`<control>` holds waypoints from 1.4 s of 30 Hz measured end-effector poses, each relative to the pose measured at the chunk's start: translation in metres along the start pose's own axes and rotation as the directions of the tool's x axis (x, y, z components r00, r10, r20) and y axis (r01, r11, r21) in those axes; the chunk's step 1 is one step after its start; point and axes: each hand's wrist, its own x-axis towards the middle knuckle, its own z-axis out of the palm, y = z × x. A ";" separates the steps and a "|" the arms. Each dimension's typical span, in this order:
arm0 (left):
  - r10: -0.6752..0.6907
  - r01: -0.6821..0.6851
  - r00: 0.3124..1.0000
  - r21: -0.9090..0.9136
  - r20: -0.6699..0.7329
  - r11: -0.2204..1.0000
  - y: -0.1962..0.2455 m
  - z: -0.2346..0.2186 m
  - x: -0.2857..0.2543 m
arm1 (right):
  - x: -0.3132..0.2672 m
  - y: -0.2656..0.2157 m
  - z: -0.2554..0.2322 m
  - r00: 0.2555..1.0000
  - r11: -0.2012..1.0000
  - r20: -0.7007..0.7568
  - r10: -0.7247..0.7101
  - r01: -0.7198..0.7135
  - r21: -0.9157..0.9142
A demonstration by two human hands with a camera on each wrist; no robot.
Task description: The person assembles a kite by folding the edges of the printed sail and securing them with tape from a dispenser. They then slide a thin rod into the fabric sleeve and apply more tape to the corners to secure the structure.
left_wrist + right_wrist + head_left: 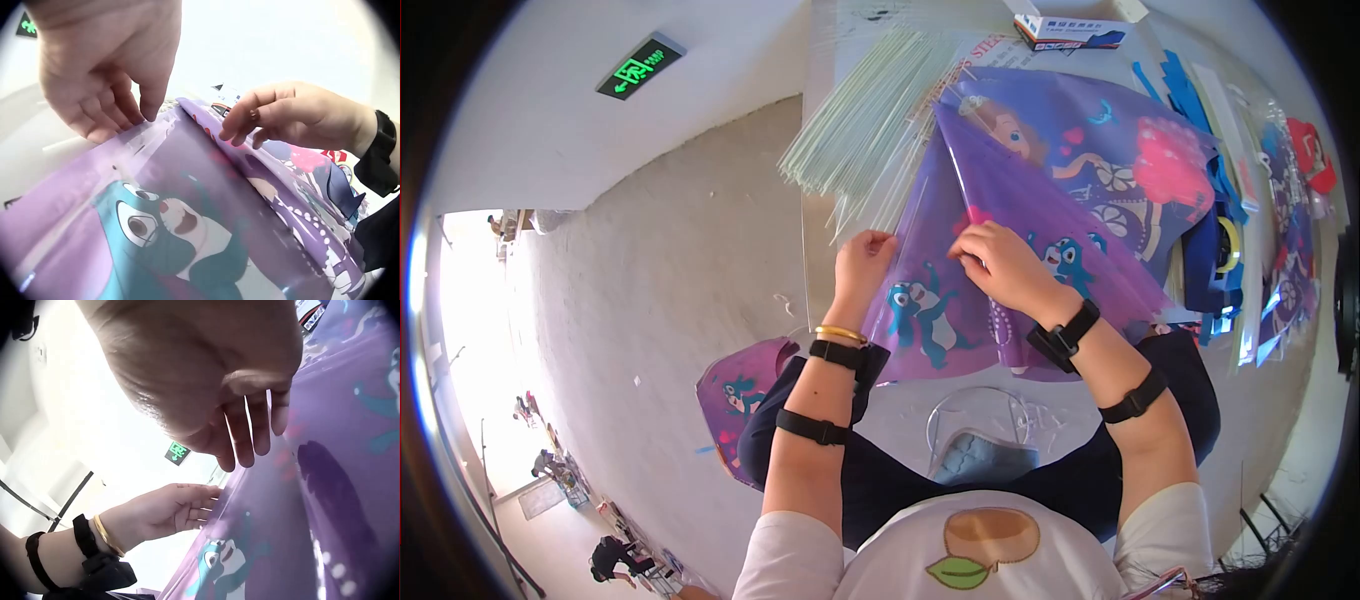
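A glossy purple sheet [920,290] printed with teal and white cartoon animals lies folded over itself, spread across the lap and table edge. At its left edge my left hand [865,268] pinches the film between thumb and bent fingers; in the left wrist view the thumb tip and fingertips meet that edge. My right hand [1005,262] hovers close over the rolled fold in the middle, fingers loosely bent and nothing held between them. In the right wrist view its fingers [237,440] hang relaxed and apart above the film. A printed princess figure [1010,130] shows on the part beyond.
A bundle of thin pale rods [855,110] lies at the back left of the table. Behind stands an open box [1072,28]. Blue strips [1185,110] and a yellow tape roll [1228,245] are on the right. Another purple piece [735,400] hangs beside the left leg.
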 end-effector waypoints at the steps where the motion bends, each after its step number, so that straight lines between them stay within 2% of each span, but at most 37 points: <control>1: -0.016 0.016 1.000 -0.005 0.006 1.000 0.005 -0.001 0.005 | 0.008 0.001 0.005 1.000 0.999 -0.014 -0.010 0.010 0.031; 3: -0.056 0.059 0.994 -0.026 0.096 0.998 0.010 -0.002 0.012 | 0.019 0.002 0.015 1.000 0.998 -0.012 -0.009 0.010 0.067; 6: -0.068 0.073 0.992 -0.051 0.107 0.996 0.005 -0.002 0.016 | 0.030 0.004 0.025 0.998 0.994 0.058 0.020 -0.026 0.105; 8: -0.094 0.102 0.989 -0.062 0.112 0.993 0.001 -0.003 0.016 | 0.033 0.006 0.031 0.996 0.996 0.085 -0.011 0.003 0.093; 11: -0.061 0.068 0.992 -0.068 0.108 0.995 0.001 -0.005 0.014 | 0.035 0.013 0.038 0.992 0.999 0.118 -0.044 0.040 0.037; 13: -0.004 0.004 1.000 0.067 0.000 0.998 0.017 -0.010 0.002 | 0.035 0.013 0.038 0.991 0.998 0.112 -0.066 0.064 0.017; 14: -0.006 0.006 1.000 0.067 0.000 0.998 0.023 -0.014 -0.008 | 0.035 0.011 0.037 0.990 0.996 0.105 -0.091 0.092 -0.004; 15: 0.144 -0.144 0.989 0.282 0.020 0.948 0.029 -0.018 -0.022 | 0.034 0.013 0.038 0.990 0.996 0.106 -0.092 0.093 -0.003; 16: 0.283 -0.282 0.956 0.478 0.071 0.832 0.032 -0.020 -0.036 | 0.033 0.015 0.040 0.986 0.992 0.127 -0.104 0.113 -0.061; 17: 0.283 -0.279 0.957 0.479 0.067 0.832 0.032 -0.016 -0.054 | 0.032 0.015 0.042 0.982 0.984 0.150 -0.118 0.136 -0.117; 19: 0.293 -0.383 0.923 0.513 0.251 0.768 0.034 -0.003 -0.088 | 0.032 0.013 0.043 0.978 0.973 0.159 -0.137 0.163 -0.164; 21: 0.283 -0.381 0.924 0.563 0.257 0.733 0.032 -0.001 -0.105 | 0.032 0.010 0.043 0.973 0.958 0.168 -0.156 0.190 -0.213; 23: 0.275 -0.379 0.925 0.607 0.261 0.699 0.029 0.000 -0.115 | 0.033 0.007 0.044 0.953 0.918 0.244 -0.179 0.251 -0.306; 25: 0.193 -0.332 0.942 0.686 0.274 0.647 0.024 0.001 -0.121 | 0.033 0.006 0.046 0.947 0.899 0.262 -0.188 0.273 -0.343; 28: 0.185 -0.317 0.948 0.715 0.259 0.623 0.017 0.008 -0.127 | 0.036 0.004 0.047 0.937 0.871 0.291 -0.191 0.299 -0.391; 33: 0.176 -0.283 0.959 0.701 0.224 0.655 0.018 0.013 -0.128 | 0.040 0.002 0.048 0.933 0.868 0.298 -0.200 0.310 -0.388; 35: 0.169 -0.269 0.963 0.692 0.211 0.670 0.020 0.012 -0.128 | 0.040 0.002 0.050 0.921 0.816 0.323 -0.217 0.353 -0.459; 39: 0.164 -0.254 0.967 0.672 0.196 0.696 0.022 0.011 -0.126 | 0.050 0.008 0.040 0.916 0.803 0.335 -0.220 0.365 -0.471; 42: 0.170 -0.244 0.970 0.648 0.175 0.722 0.021 0.011 -0.127 | 0.059 0.019 0.032 0.939 0.801 0.289 -0.185 0.314 -0.510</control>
